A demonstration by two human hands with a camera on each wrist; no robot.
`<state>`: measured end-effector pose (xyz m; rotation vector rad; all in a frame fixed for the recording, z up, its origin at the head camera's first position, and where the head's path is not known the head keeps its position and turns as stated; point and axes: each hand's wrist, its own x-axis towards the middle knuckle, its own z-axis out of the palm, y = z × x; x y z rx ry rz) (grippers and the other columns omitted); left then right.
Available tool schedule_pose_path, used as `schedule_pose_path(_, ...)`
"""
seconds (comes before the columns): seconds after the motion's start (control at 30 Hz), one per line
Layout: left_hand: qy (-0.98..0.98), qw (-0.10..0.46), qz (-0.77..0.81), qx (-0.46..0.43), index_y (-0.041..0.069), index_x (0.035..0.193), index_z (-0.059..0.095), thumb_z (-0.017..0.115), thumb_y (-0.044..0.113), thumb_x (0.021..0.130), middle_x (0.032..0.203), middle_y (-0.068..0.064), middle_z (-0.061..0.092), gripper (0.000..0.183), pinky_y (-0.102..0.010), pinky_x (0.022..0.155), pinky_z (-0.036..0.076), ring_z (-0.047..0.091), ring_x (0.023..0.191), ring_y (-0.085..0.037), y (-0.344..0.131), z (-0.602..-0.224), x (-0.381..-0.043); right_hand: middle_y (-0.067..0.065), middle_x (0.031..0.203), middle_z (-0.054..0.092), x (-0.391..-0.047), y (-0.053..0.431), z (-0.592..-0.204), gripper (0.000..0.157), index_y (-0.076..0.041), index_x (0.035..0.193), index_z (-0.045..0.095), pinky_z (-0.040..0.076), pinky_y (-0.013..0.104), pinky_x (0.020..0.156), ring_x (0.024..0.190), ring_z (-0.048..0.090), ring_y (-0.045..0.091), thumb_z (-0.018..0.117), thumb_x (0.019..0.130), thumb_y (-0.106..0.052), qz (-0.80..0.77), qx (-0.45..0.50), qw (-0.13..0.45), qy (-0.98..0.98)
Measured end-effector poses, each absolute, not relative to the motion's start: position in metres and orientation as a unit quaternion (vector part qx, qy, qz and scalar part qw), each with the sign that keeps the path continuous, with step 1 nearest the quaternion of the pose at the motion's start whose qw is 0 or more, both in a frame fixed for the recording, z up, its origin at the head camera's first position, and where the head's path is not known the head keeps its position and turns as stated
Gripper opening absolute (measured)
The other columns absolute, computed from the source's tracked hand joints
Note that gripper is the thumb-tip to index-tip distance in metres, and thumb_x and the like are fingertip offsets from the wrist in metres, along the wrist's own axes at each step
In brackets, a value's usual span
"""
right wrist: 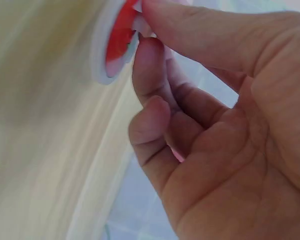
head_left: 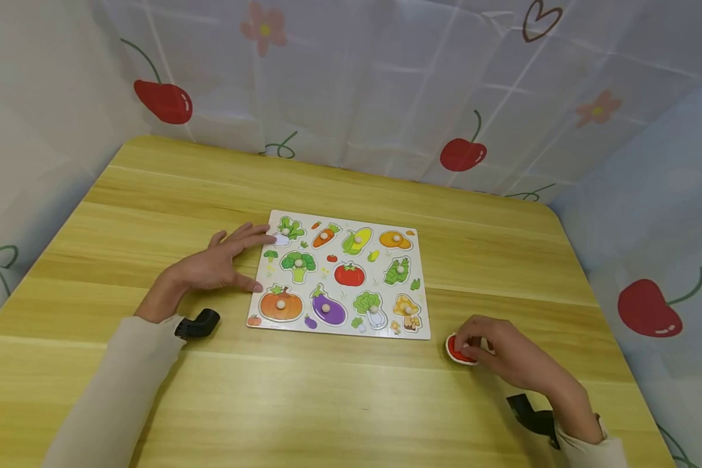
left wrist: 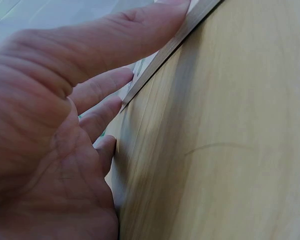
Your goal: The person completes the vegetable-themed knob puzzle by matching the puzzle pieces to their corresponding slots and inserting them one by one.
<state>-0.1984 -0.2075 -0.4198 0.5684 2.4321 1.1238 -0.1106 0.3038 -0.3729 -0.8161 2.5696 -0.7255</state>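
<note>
A white puzzle board with vegetable pictures lies flat on the table. Along its left edge rests my left hand, fingers spread and fairly straight, with fingertips and thumb on the rim; the left wrist view shows the thumb over the board's edge. To the right of the board, my right hand pinches a red tomato puzzle piece by its knob between thumb and finger. The piece's white rim tilts close over the table in the right wrist view. A tomato picture without a knob shows mid-board.
Other pieces with knobs sit in the board, among them a pumpkin, an eggplant and a broccoli. The wooden table meets a cherry-printed curtain at the back. Black mounts are on both wrists.
</note>
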Motion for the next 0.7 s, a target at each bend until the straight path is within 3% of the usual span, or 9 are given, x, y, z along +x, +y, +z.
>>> schedule_pose_path(0.53, 0.875, 0.197, 0.393, 0.205, 0.012, 0.153, 0.039, 0.085, 0.028, 0.079, 0.168, -0.012, 0.015, 0.088, -0.063, 0.118, -0.013, -0.005, 0.156, -0.037, -0.208, -0.418, -0.199, -0.005, 0.094, 0.063, -0.184, 0.197, -0.365, 0.003, -0.013, 0.095, 0.071, 0.053, 0.030, 0.074, 0.082, 0.055, 0.010, 0.072, 0.092, -0.010, -0.190, -0.355, 0.146, 0.904)
schedule_pose_path(0.7, 0.872, 0.200, 0.398, 0.202, 0.012, 0.153, 0.039, 0.085, 0.028, 0.080, 0.168, -0.012, 0.016, 0.088, -0.062, 0.118, -0.013, -0.006, 0.156, -0.037, -0.208, -0.417, -0.199, -0.002, 0.098, 0.065, -0.203, 0.167, -0.370, 0.005, -0.011, 0.098, 0.073, 0.053, 0.031, 0.077, 0.085, 0.057, 0.012, 0.070, 0.094, -0.011, -0.189, -0.356, 0.141, 0.904)
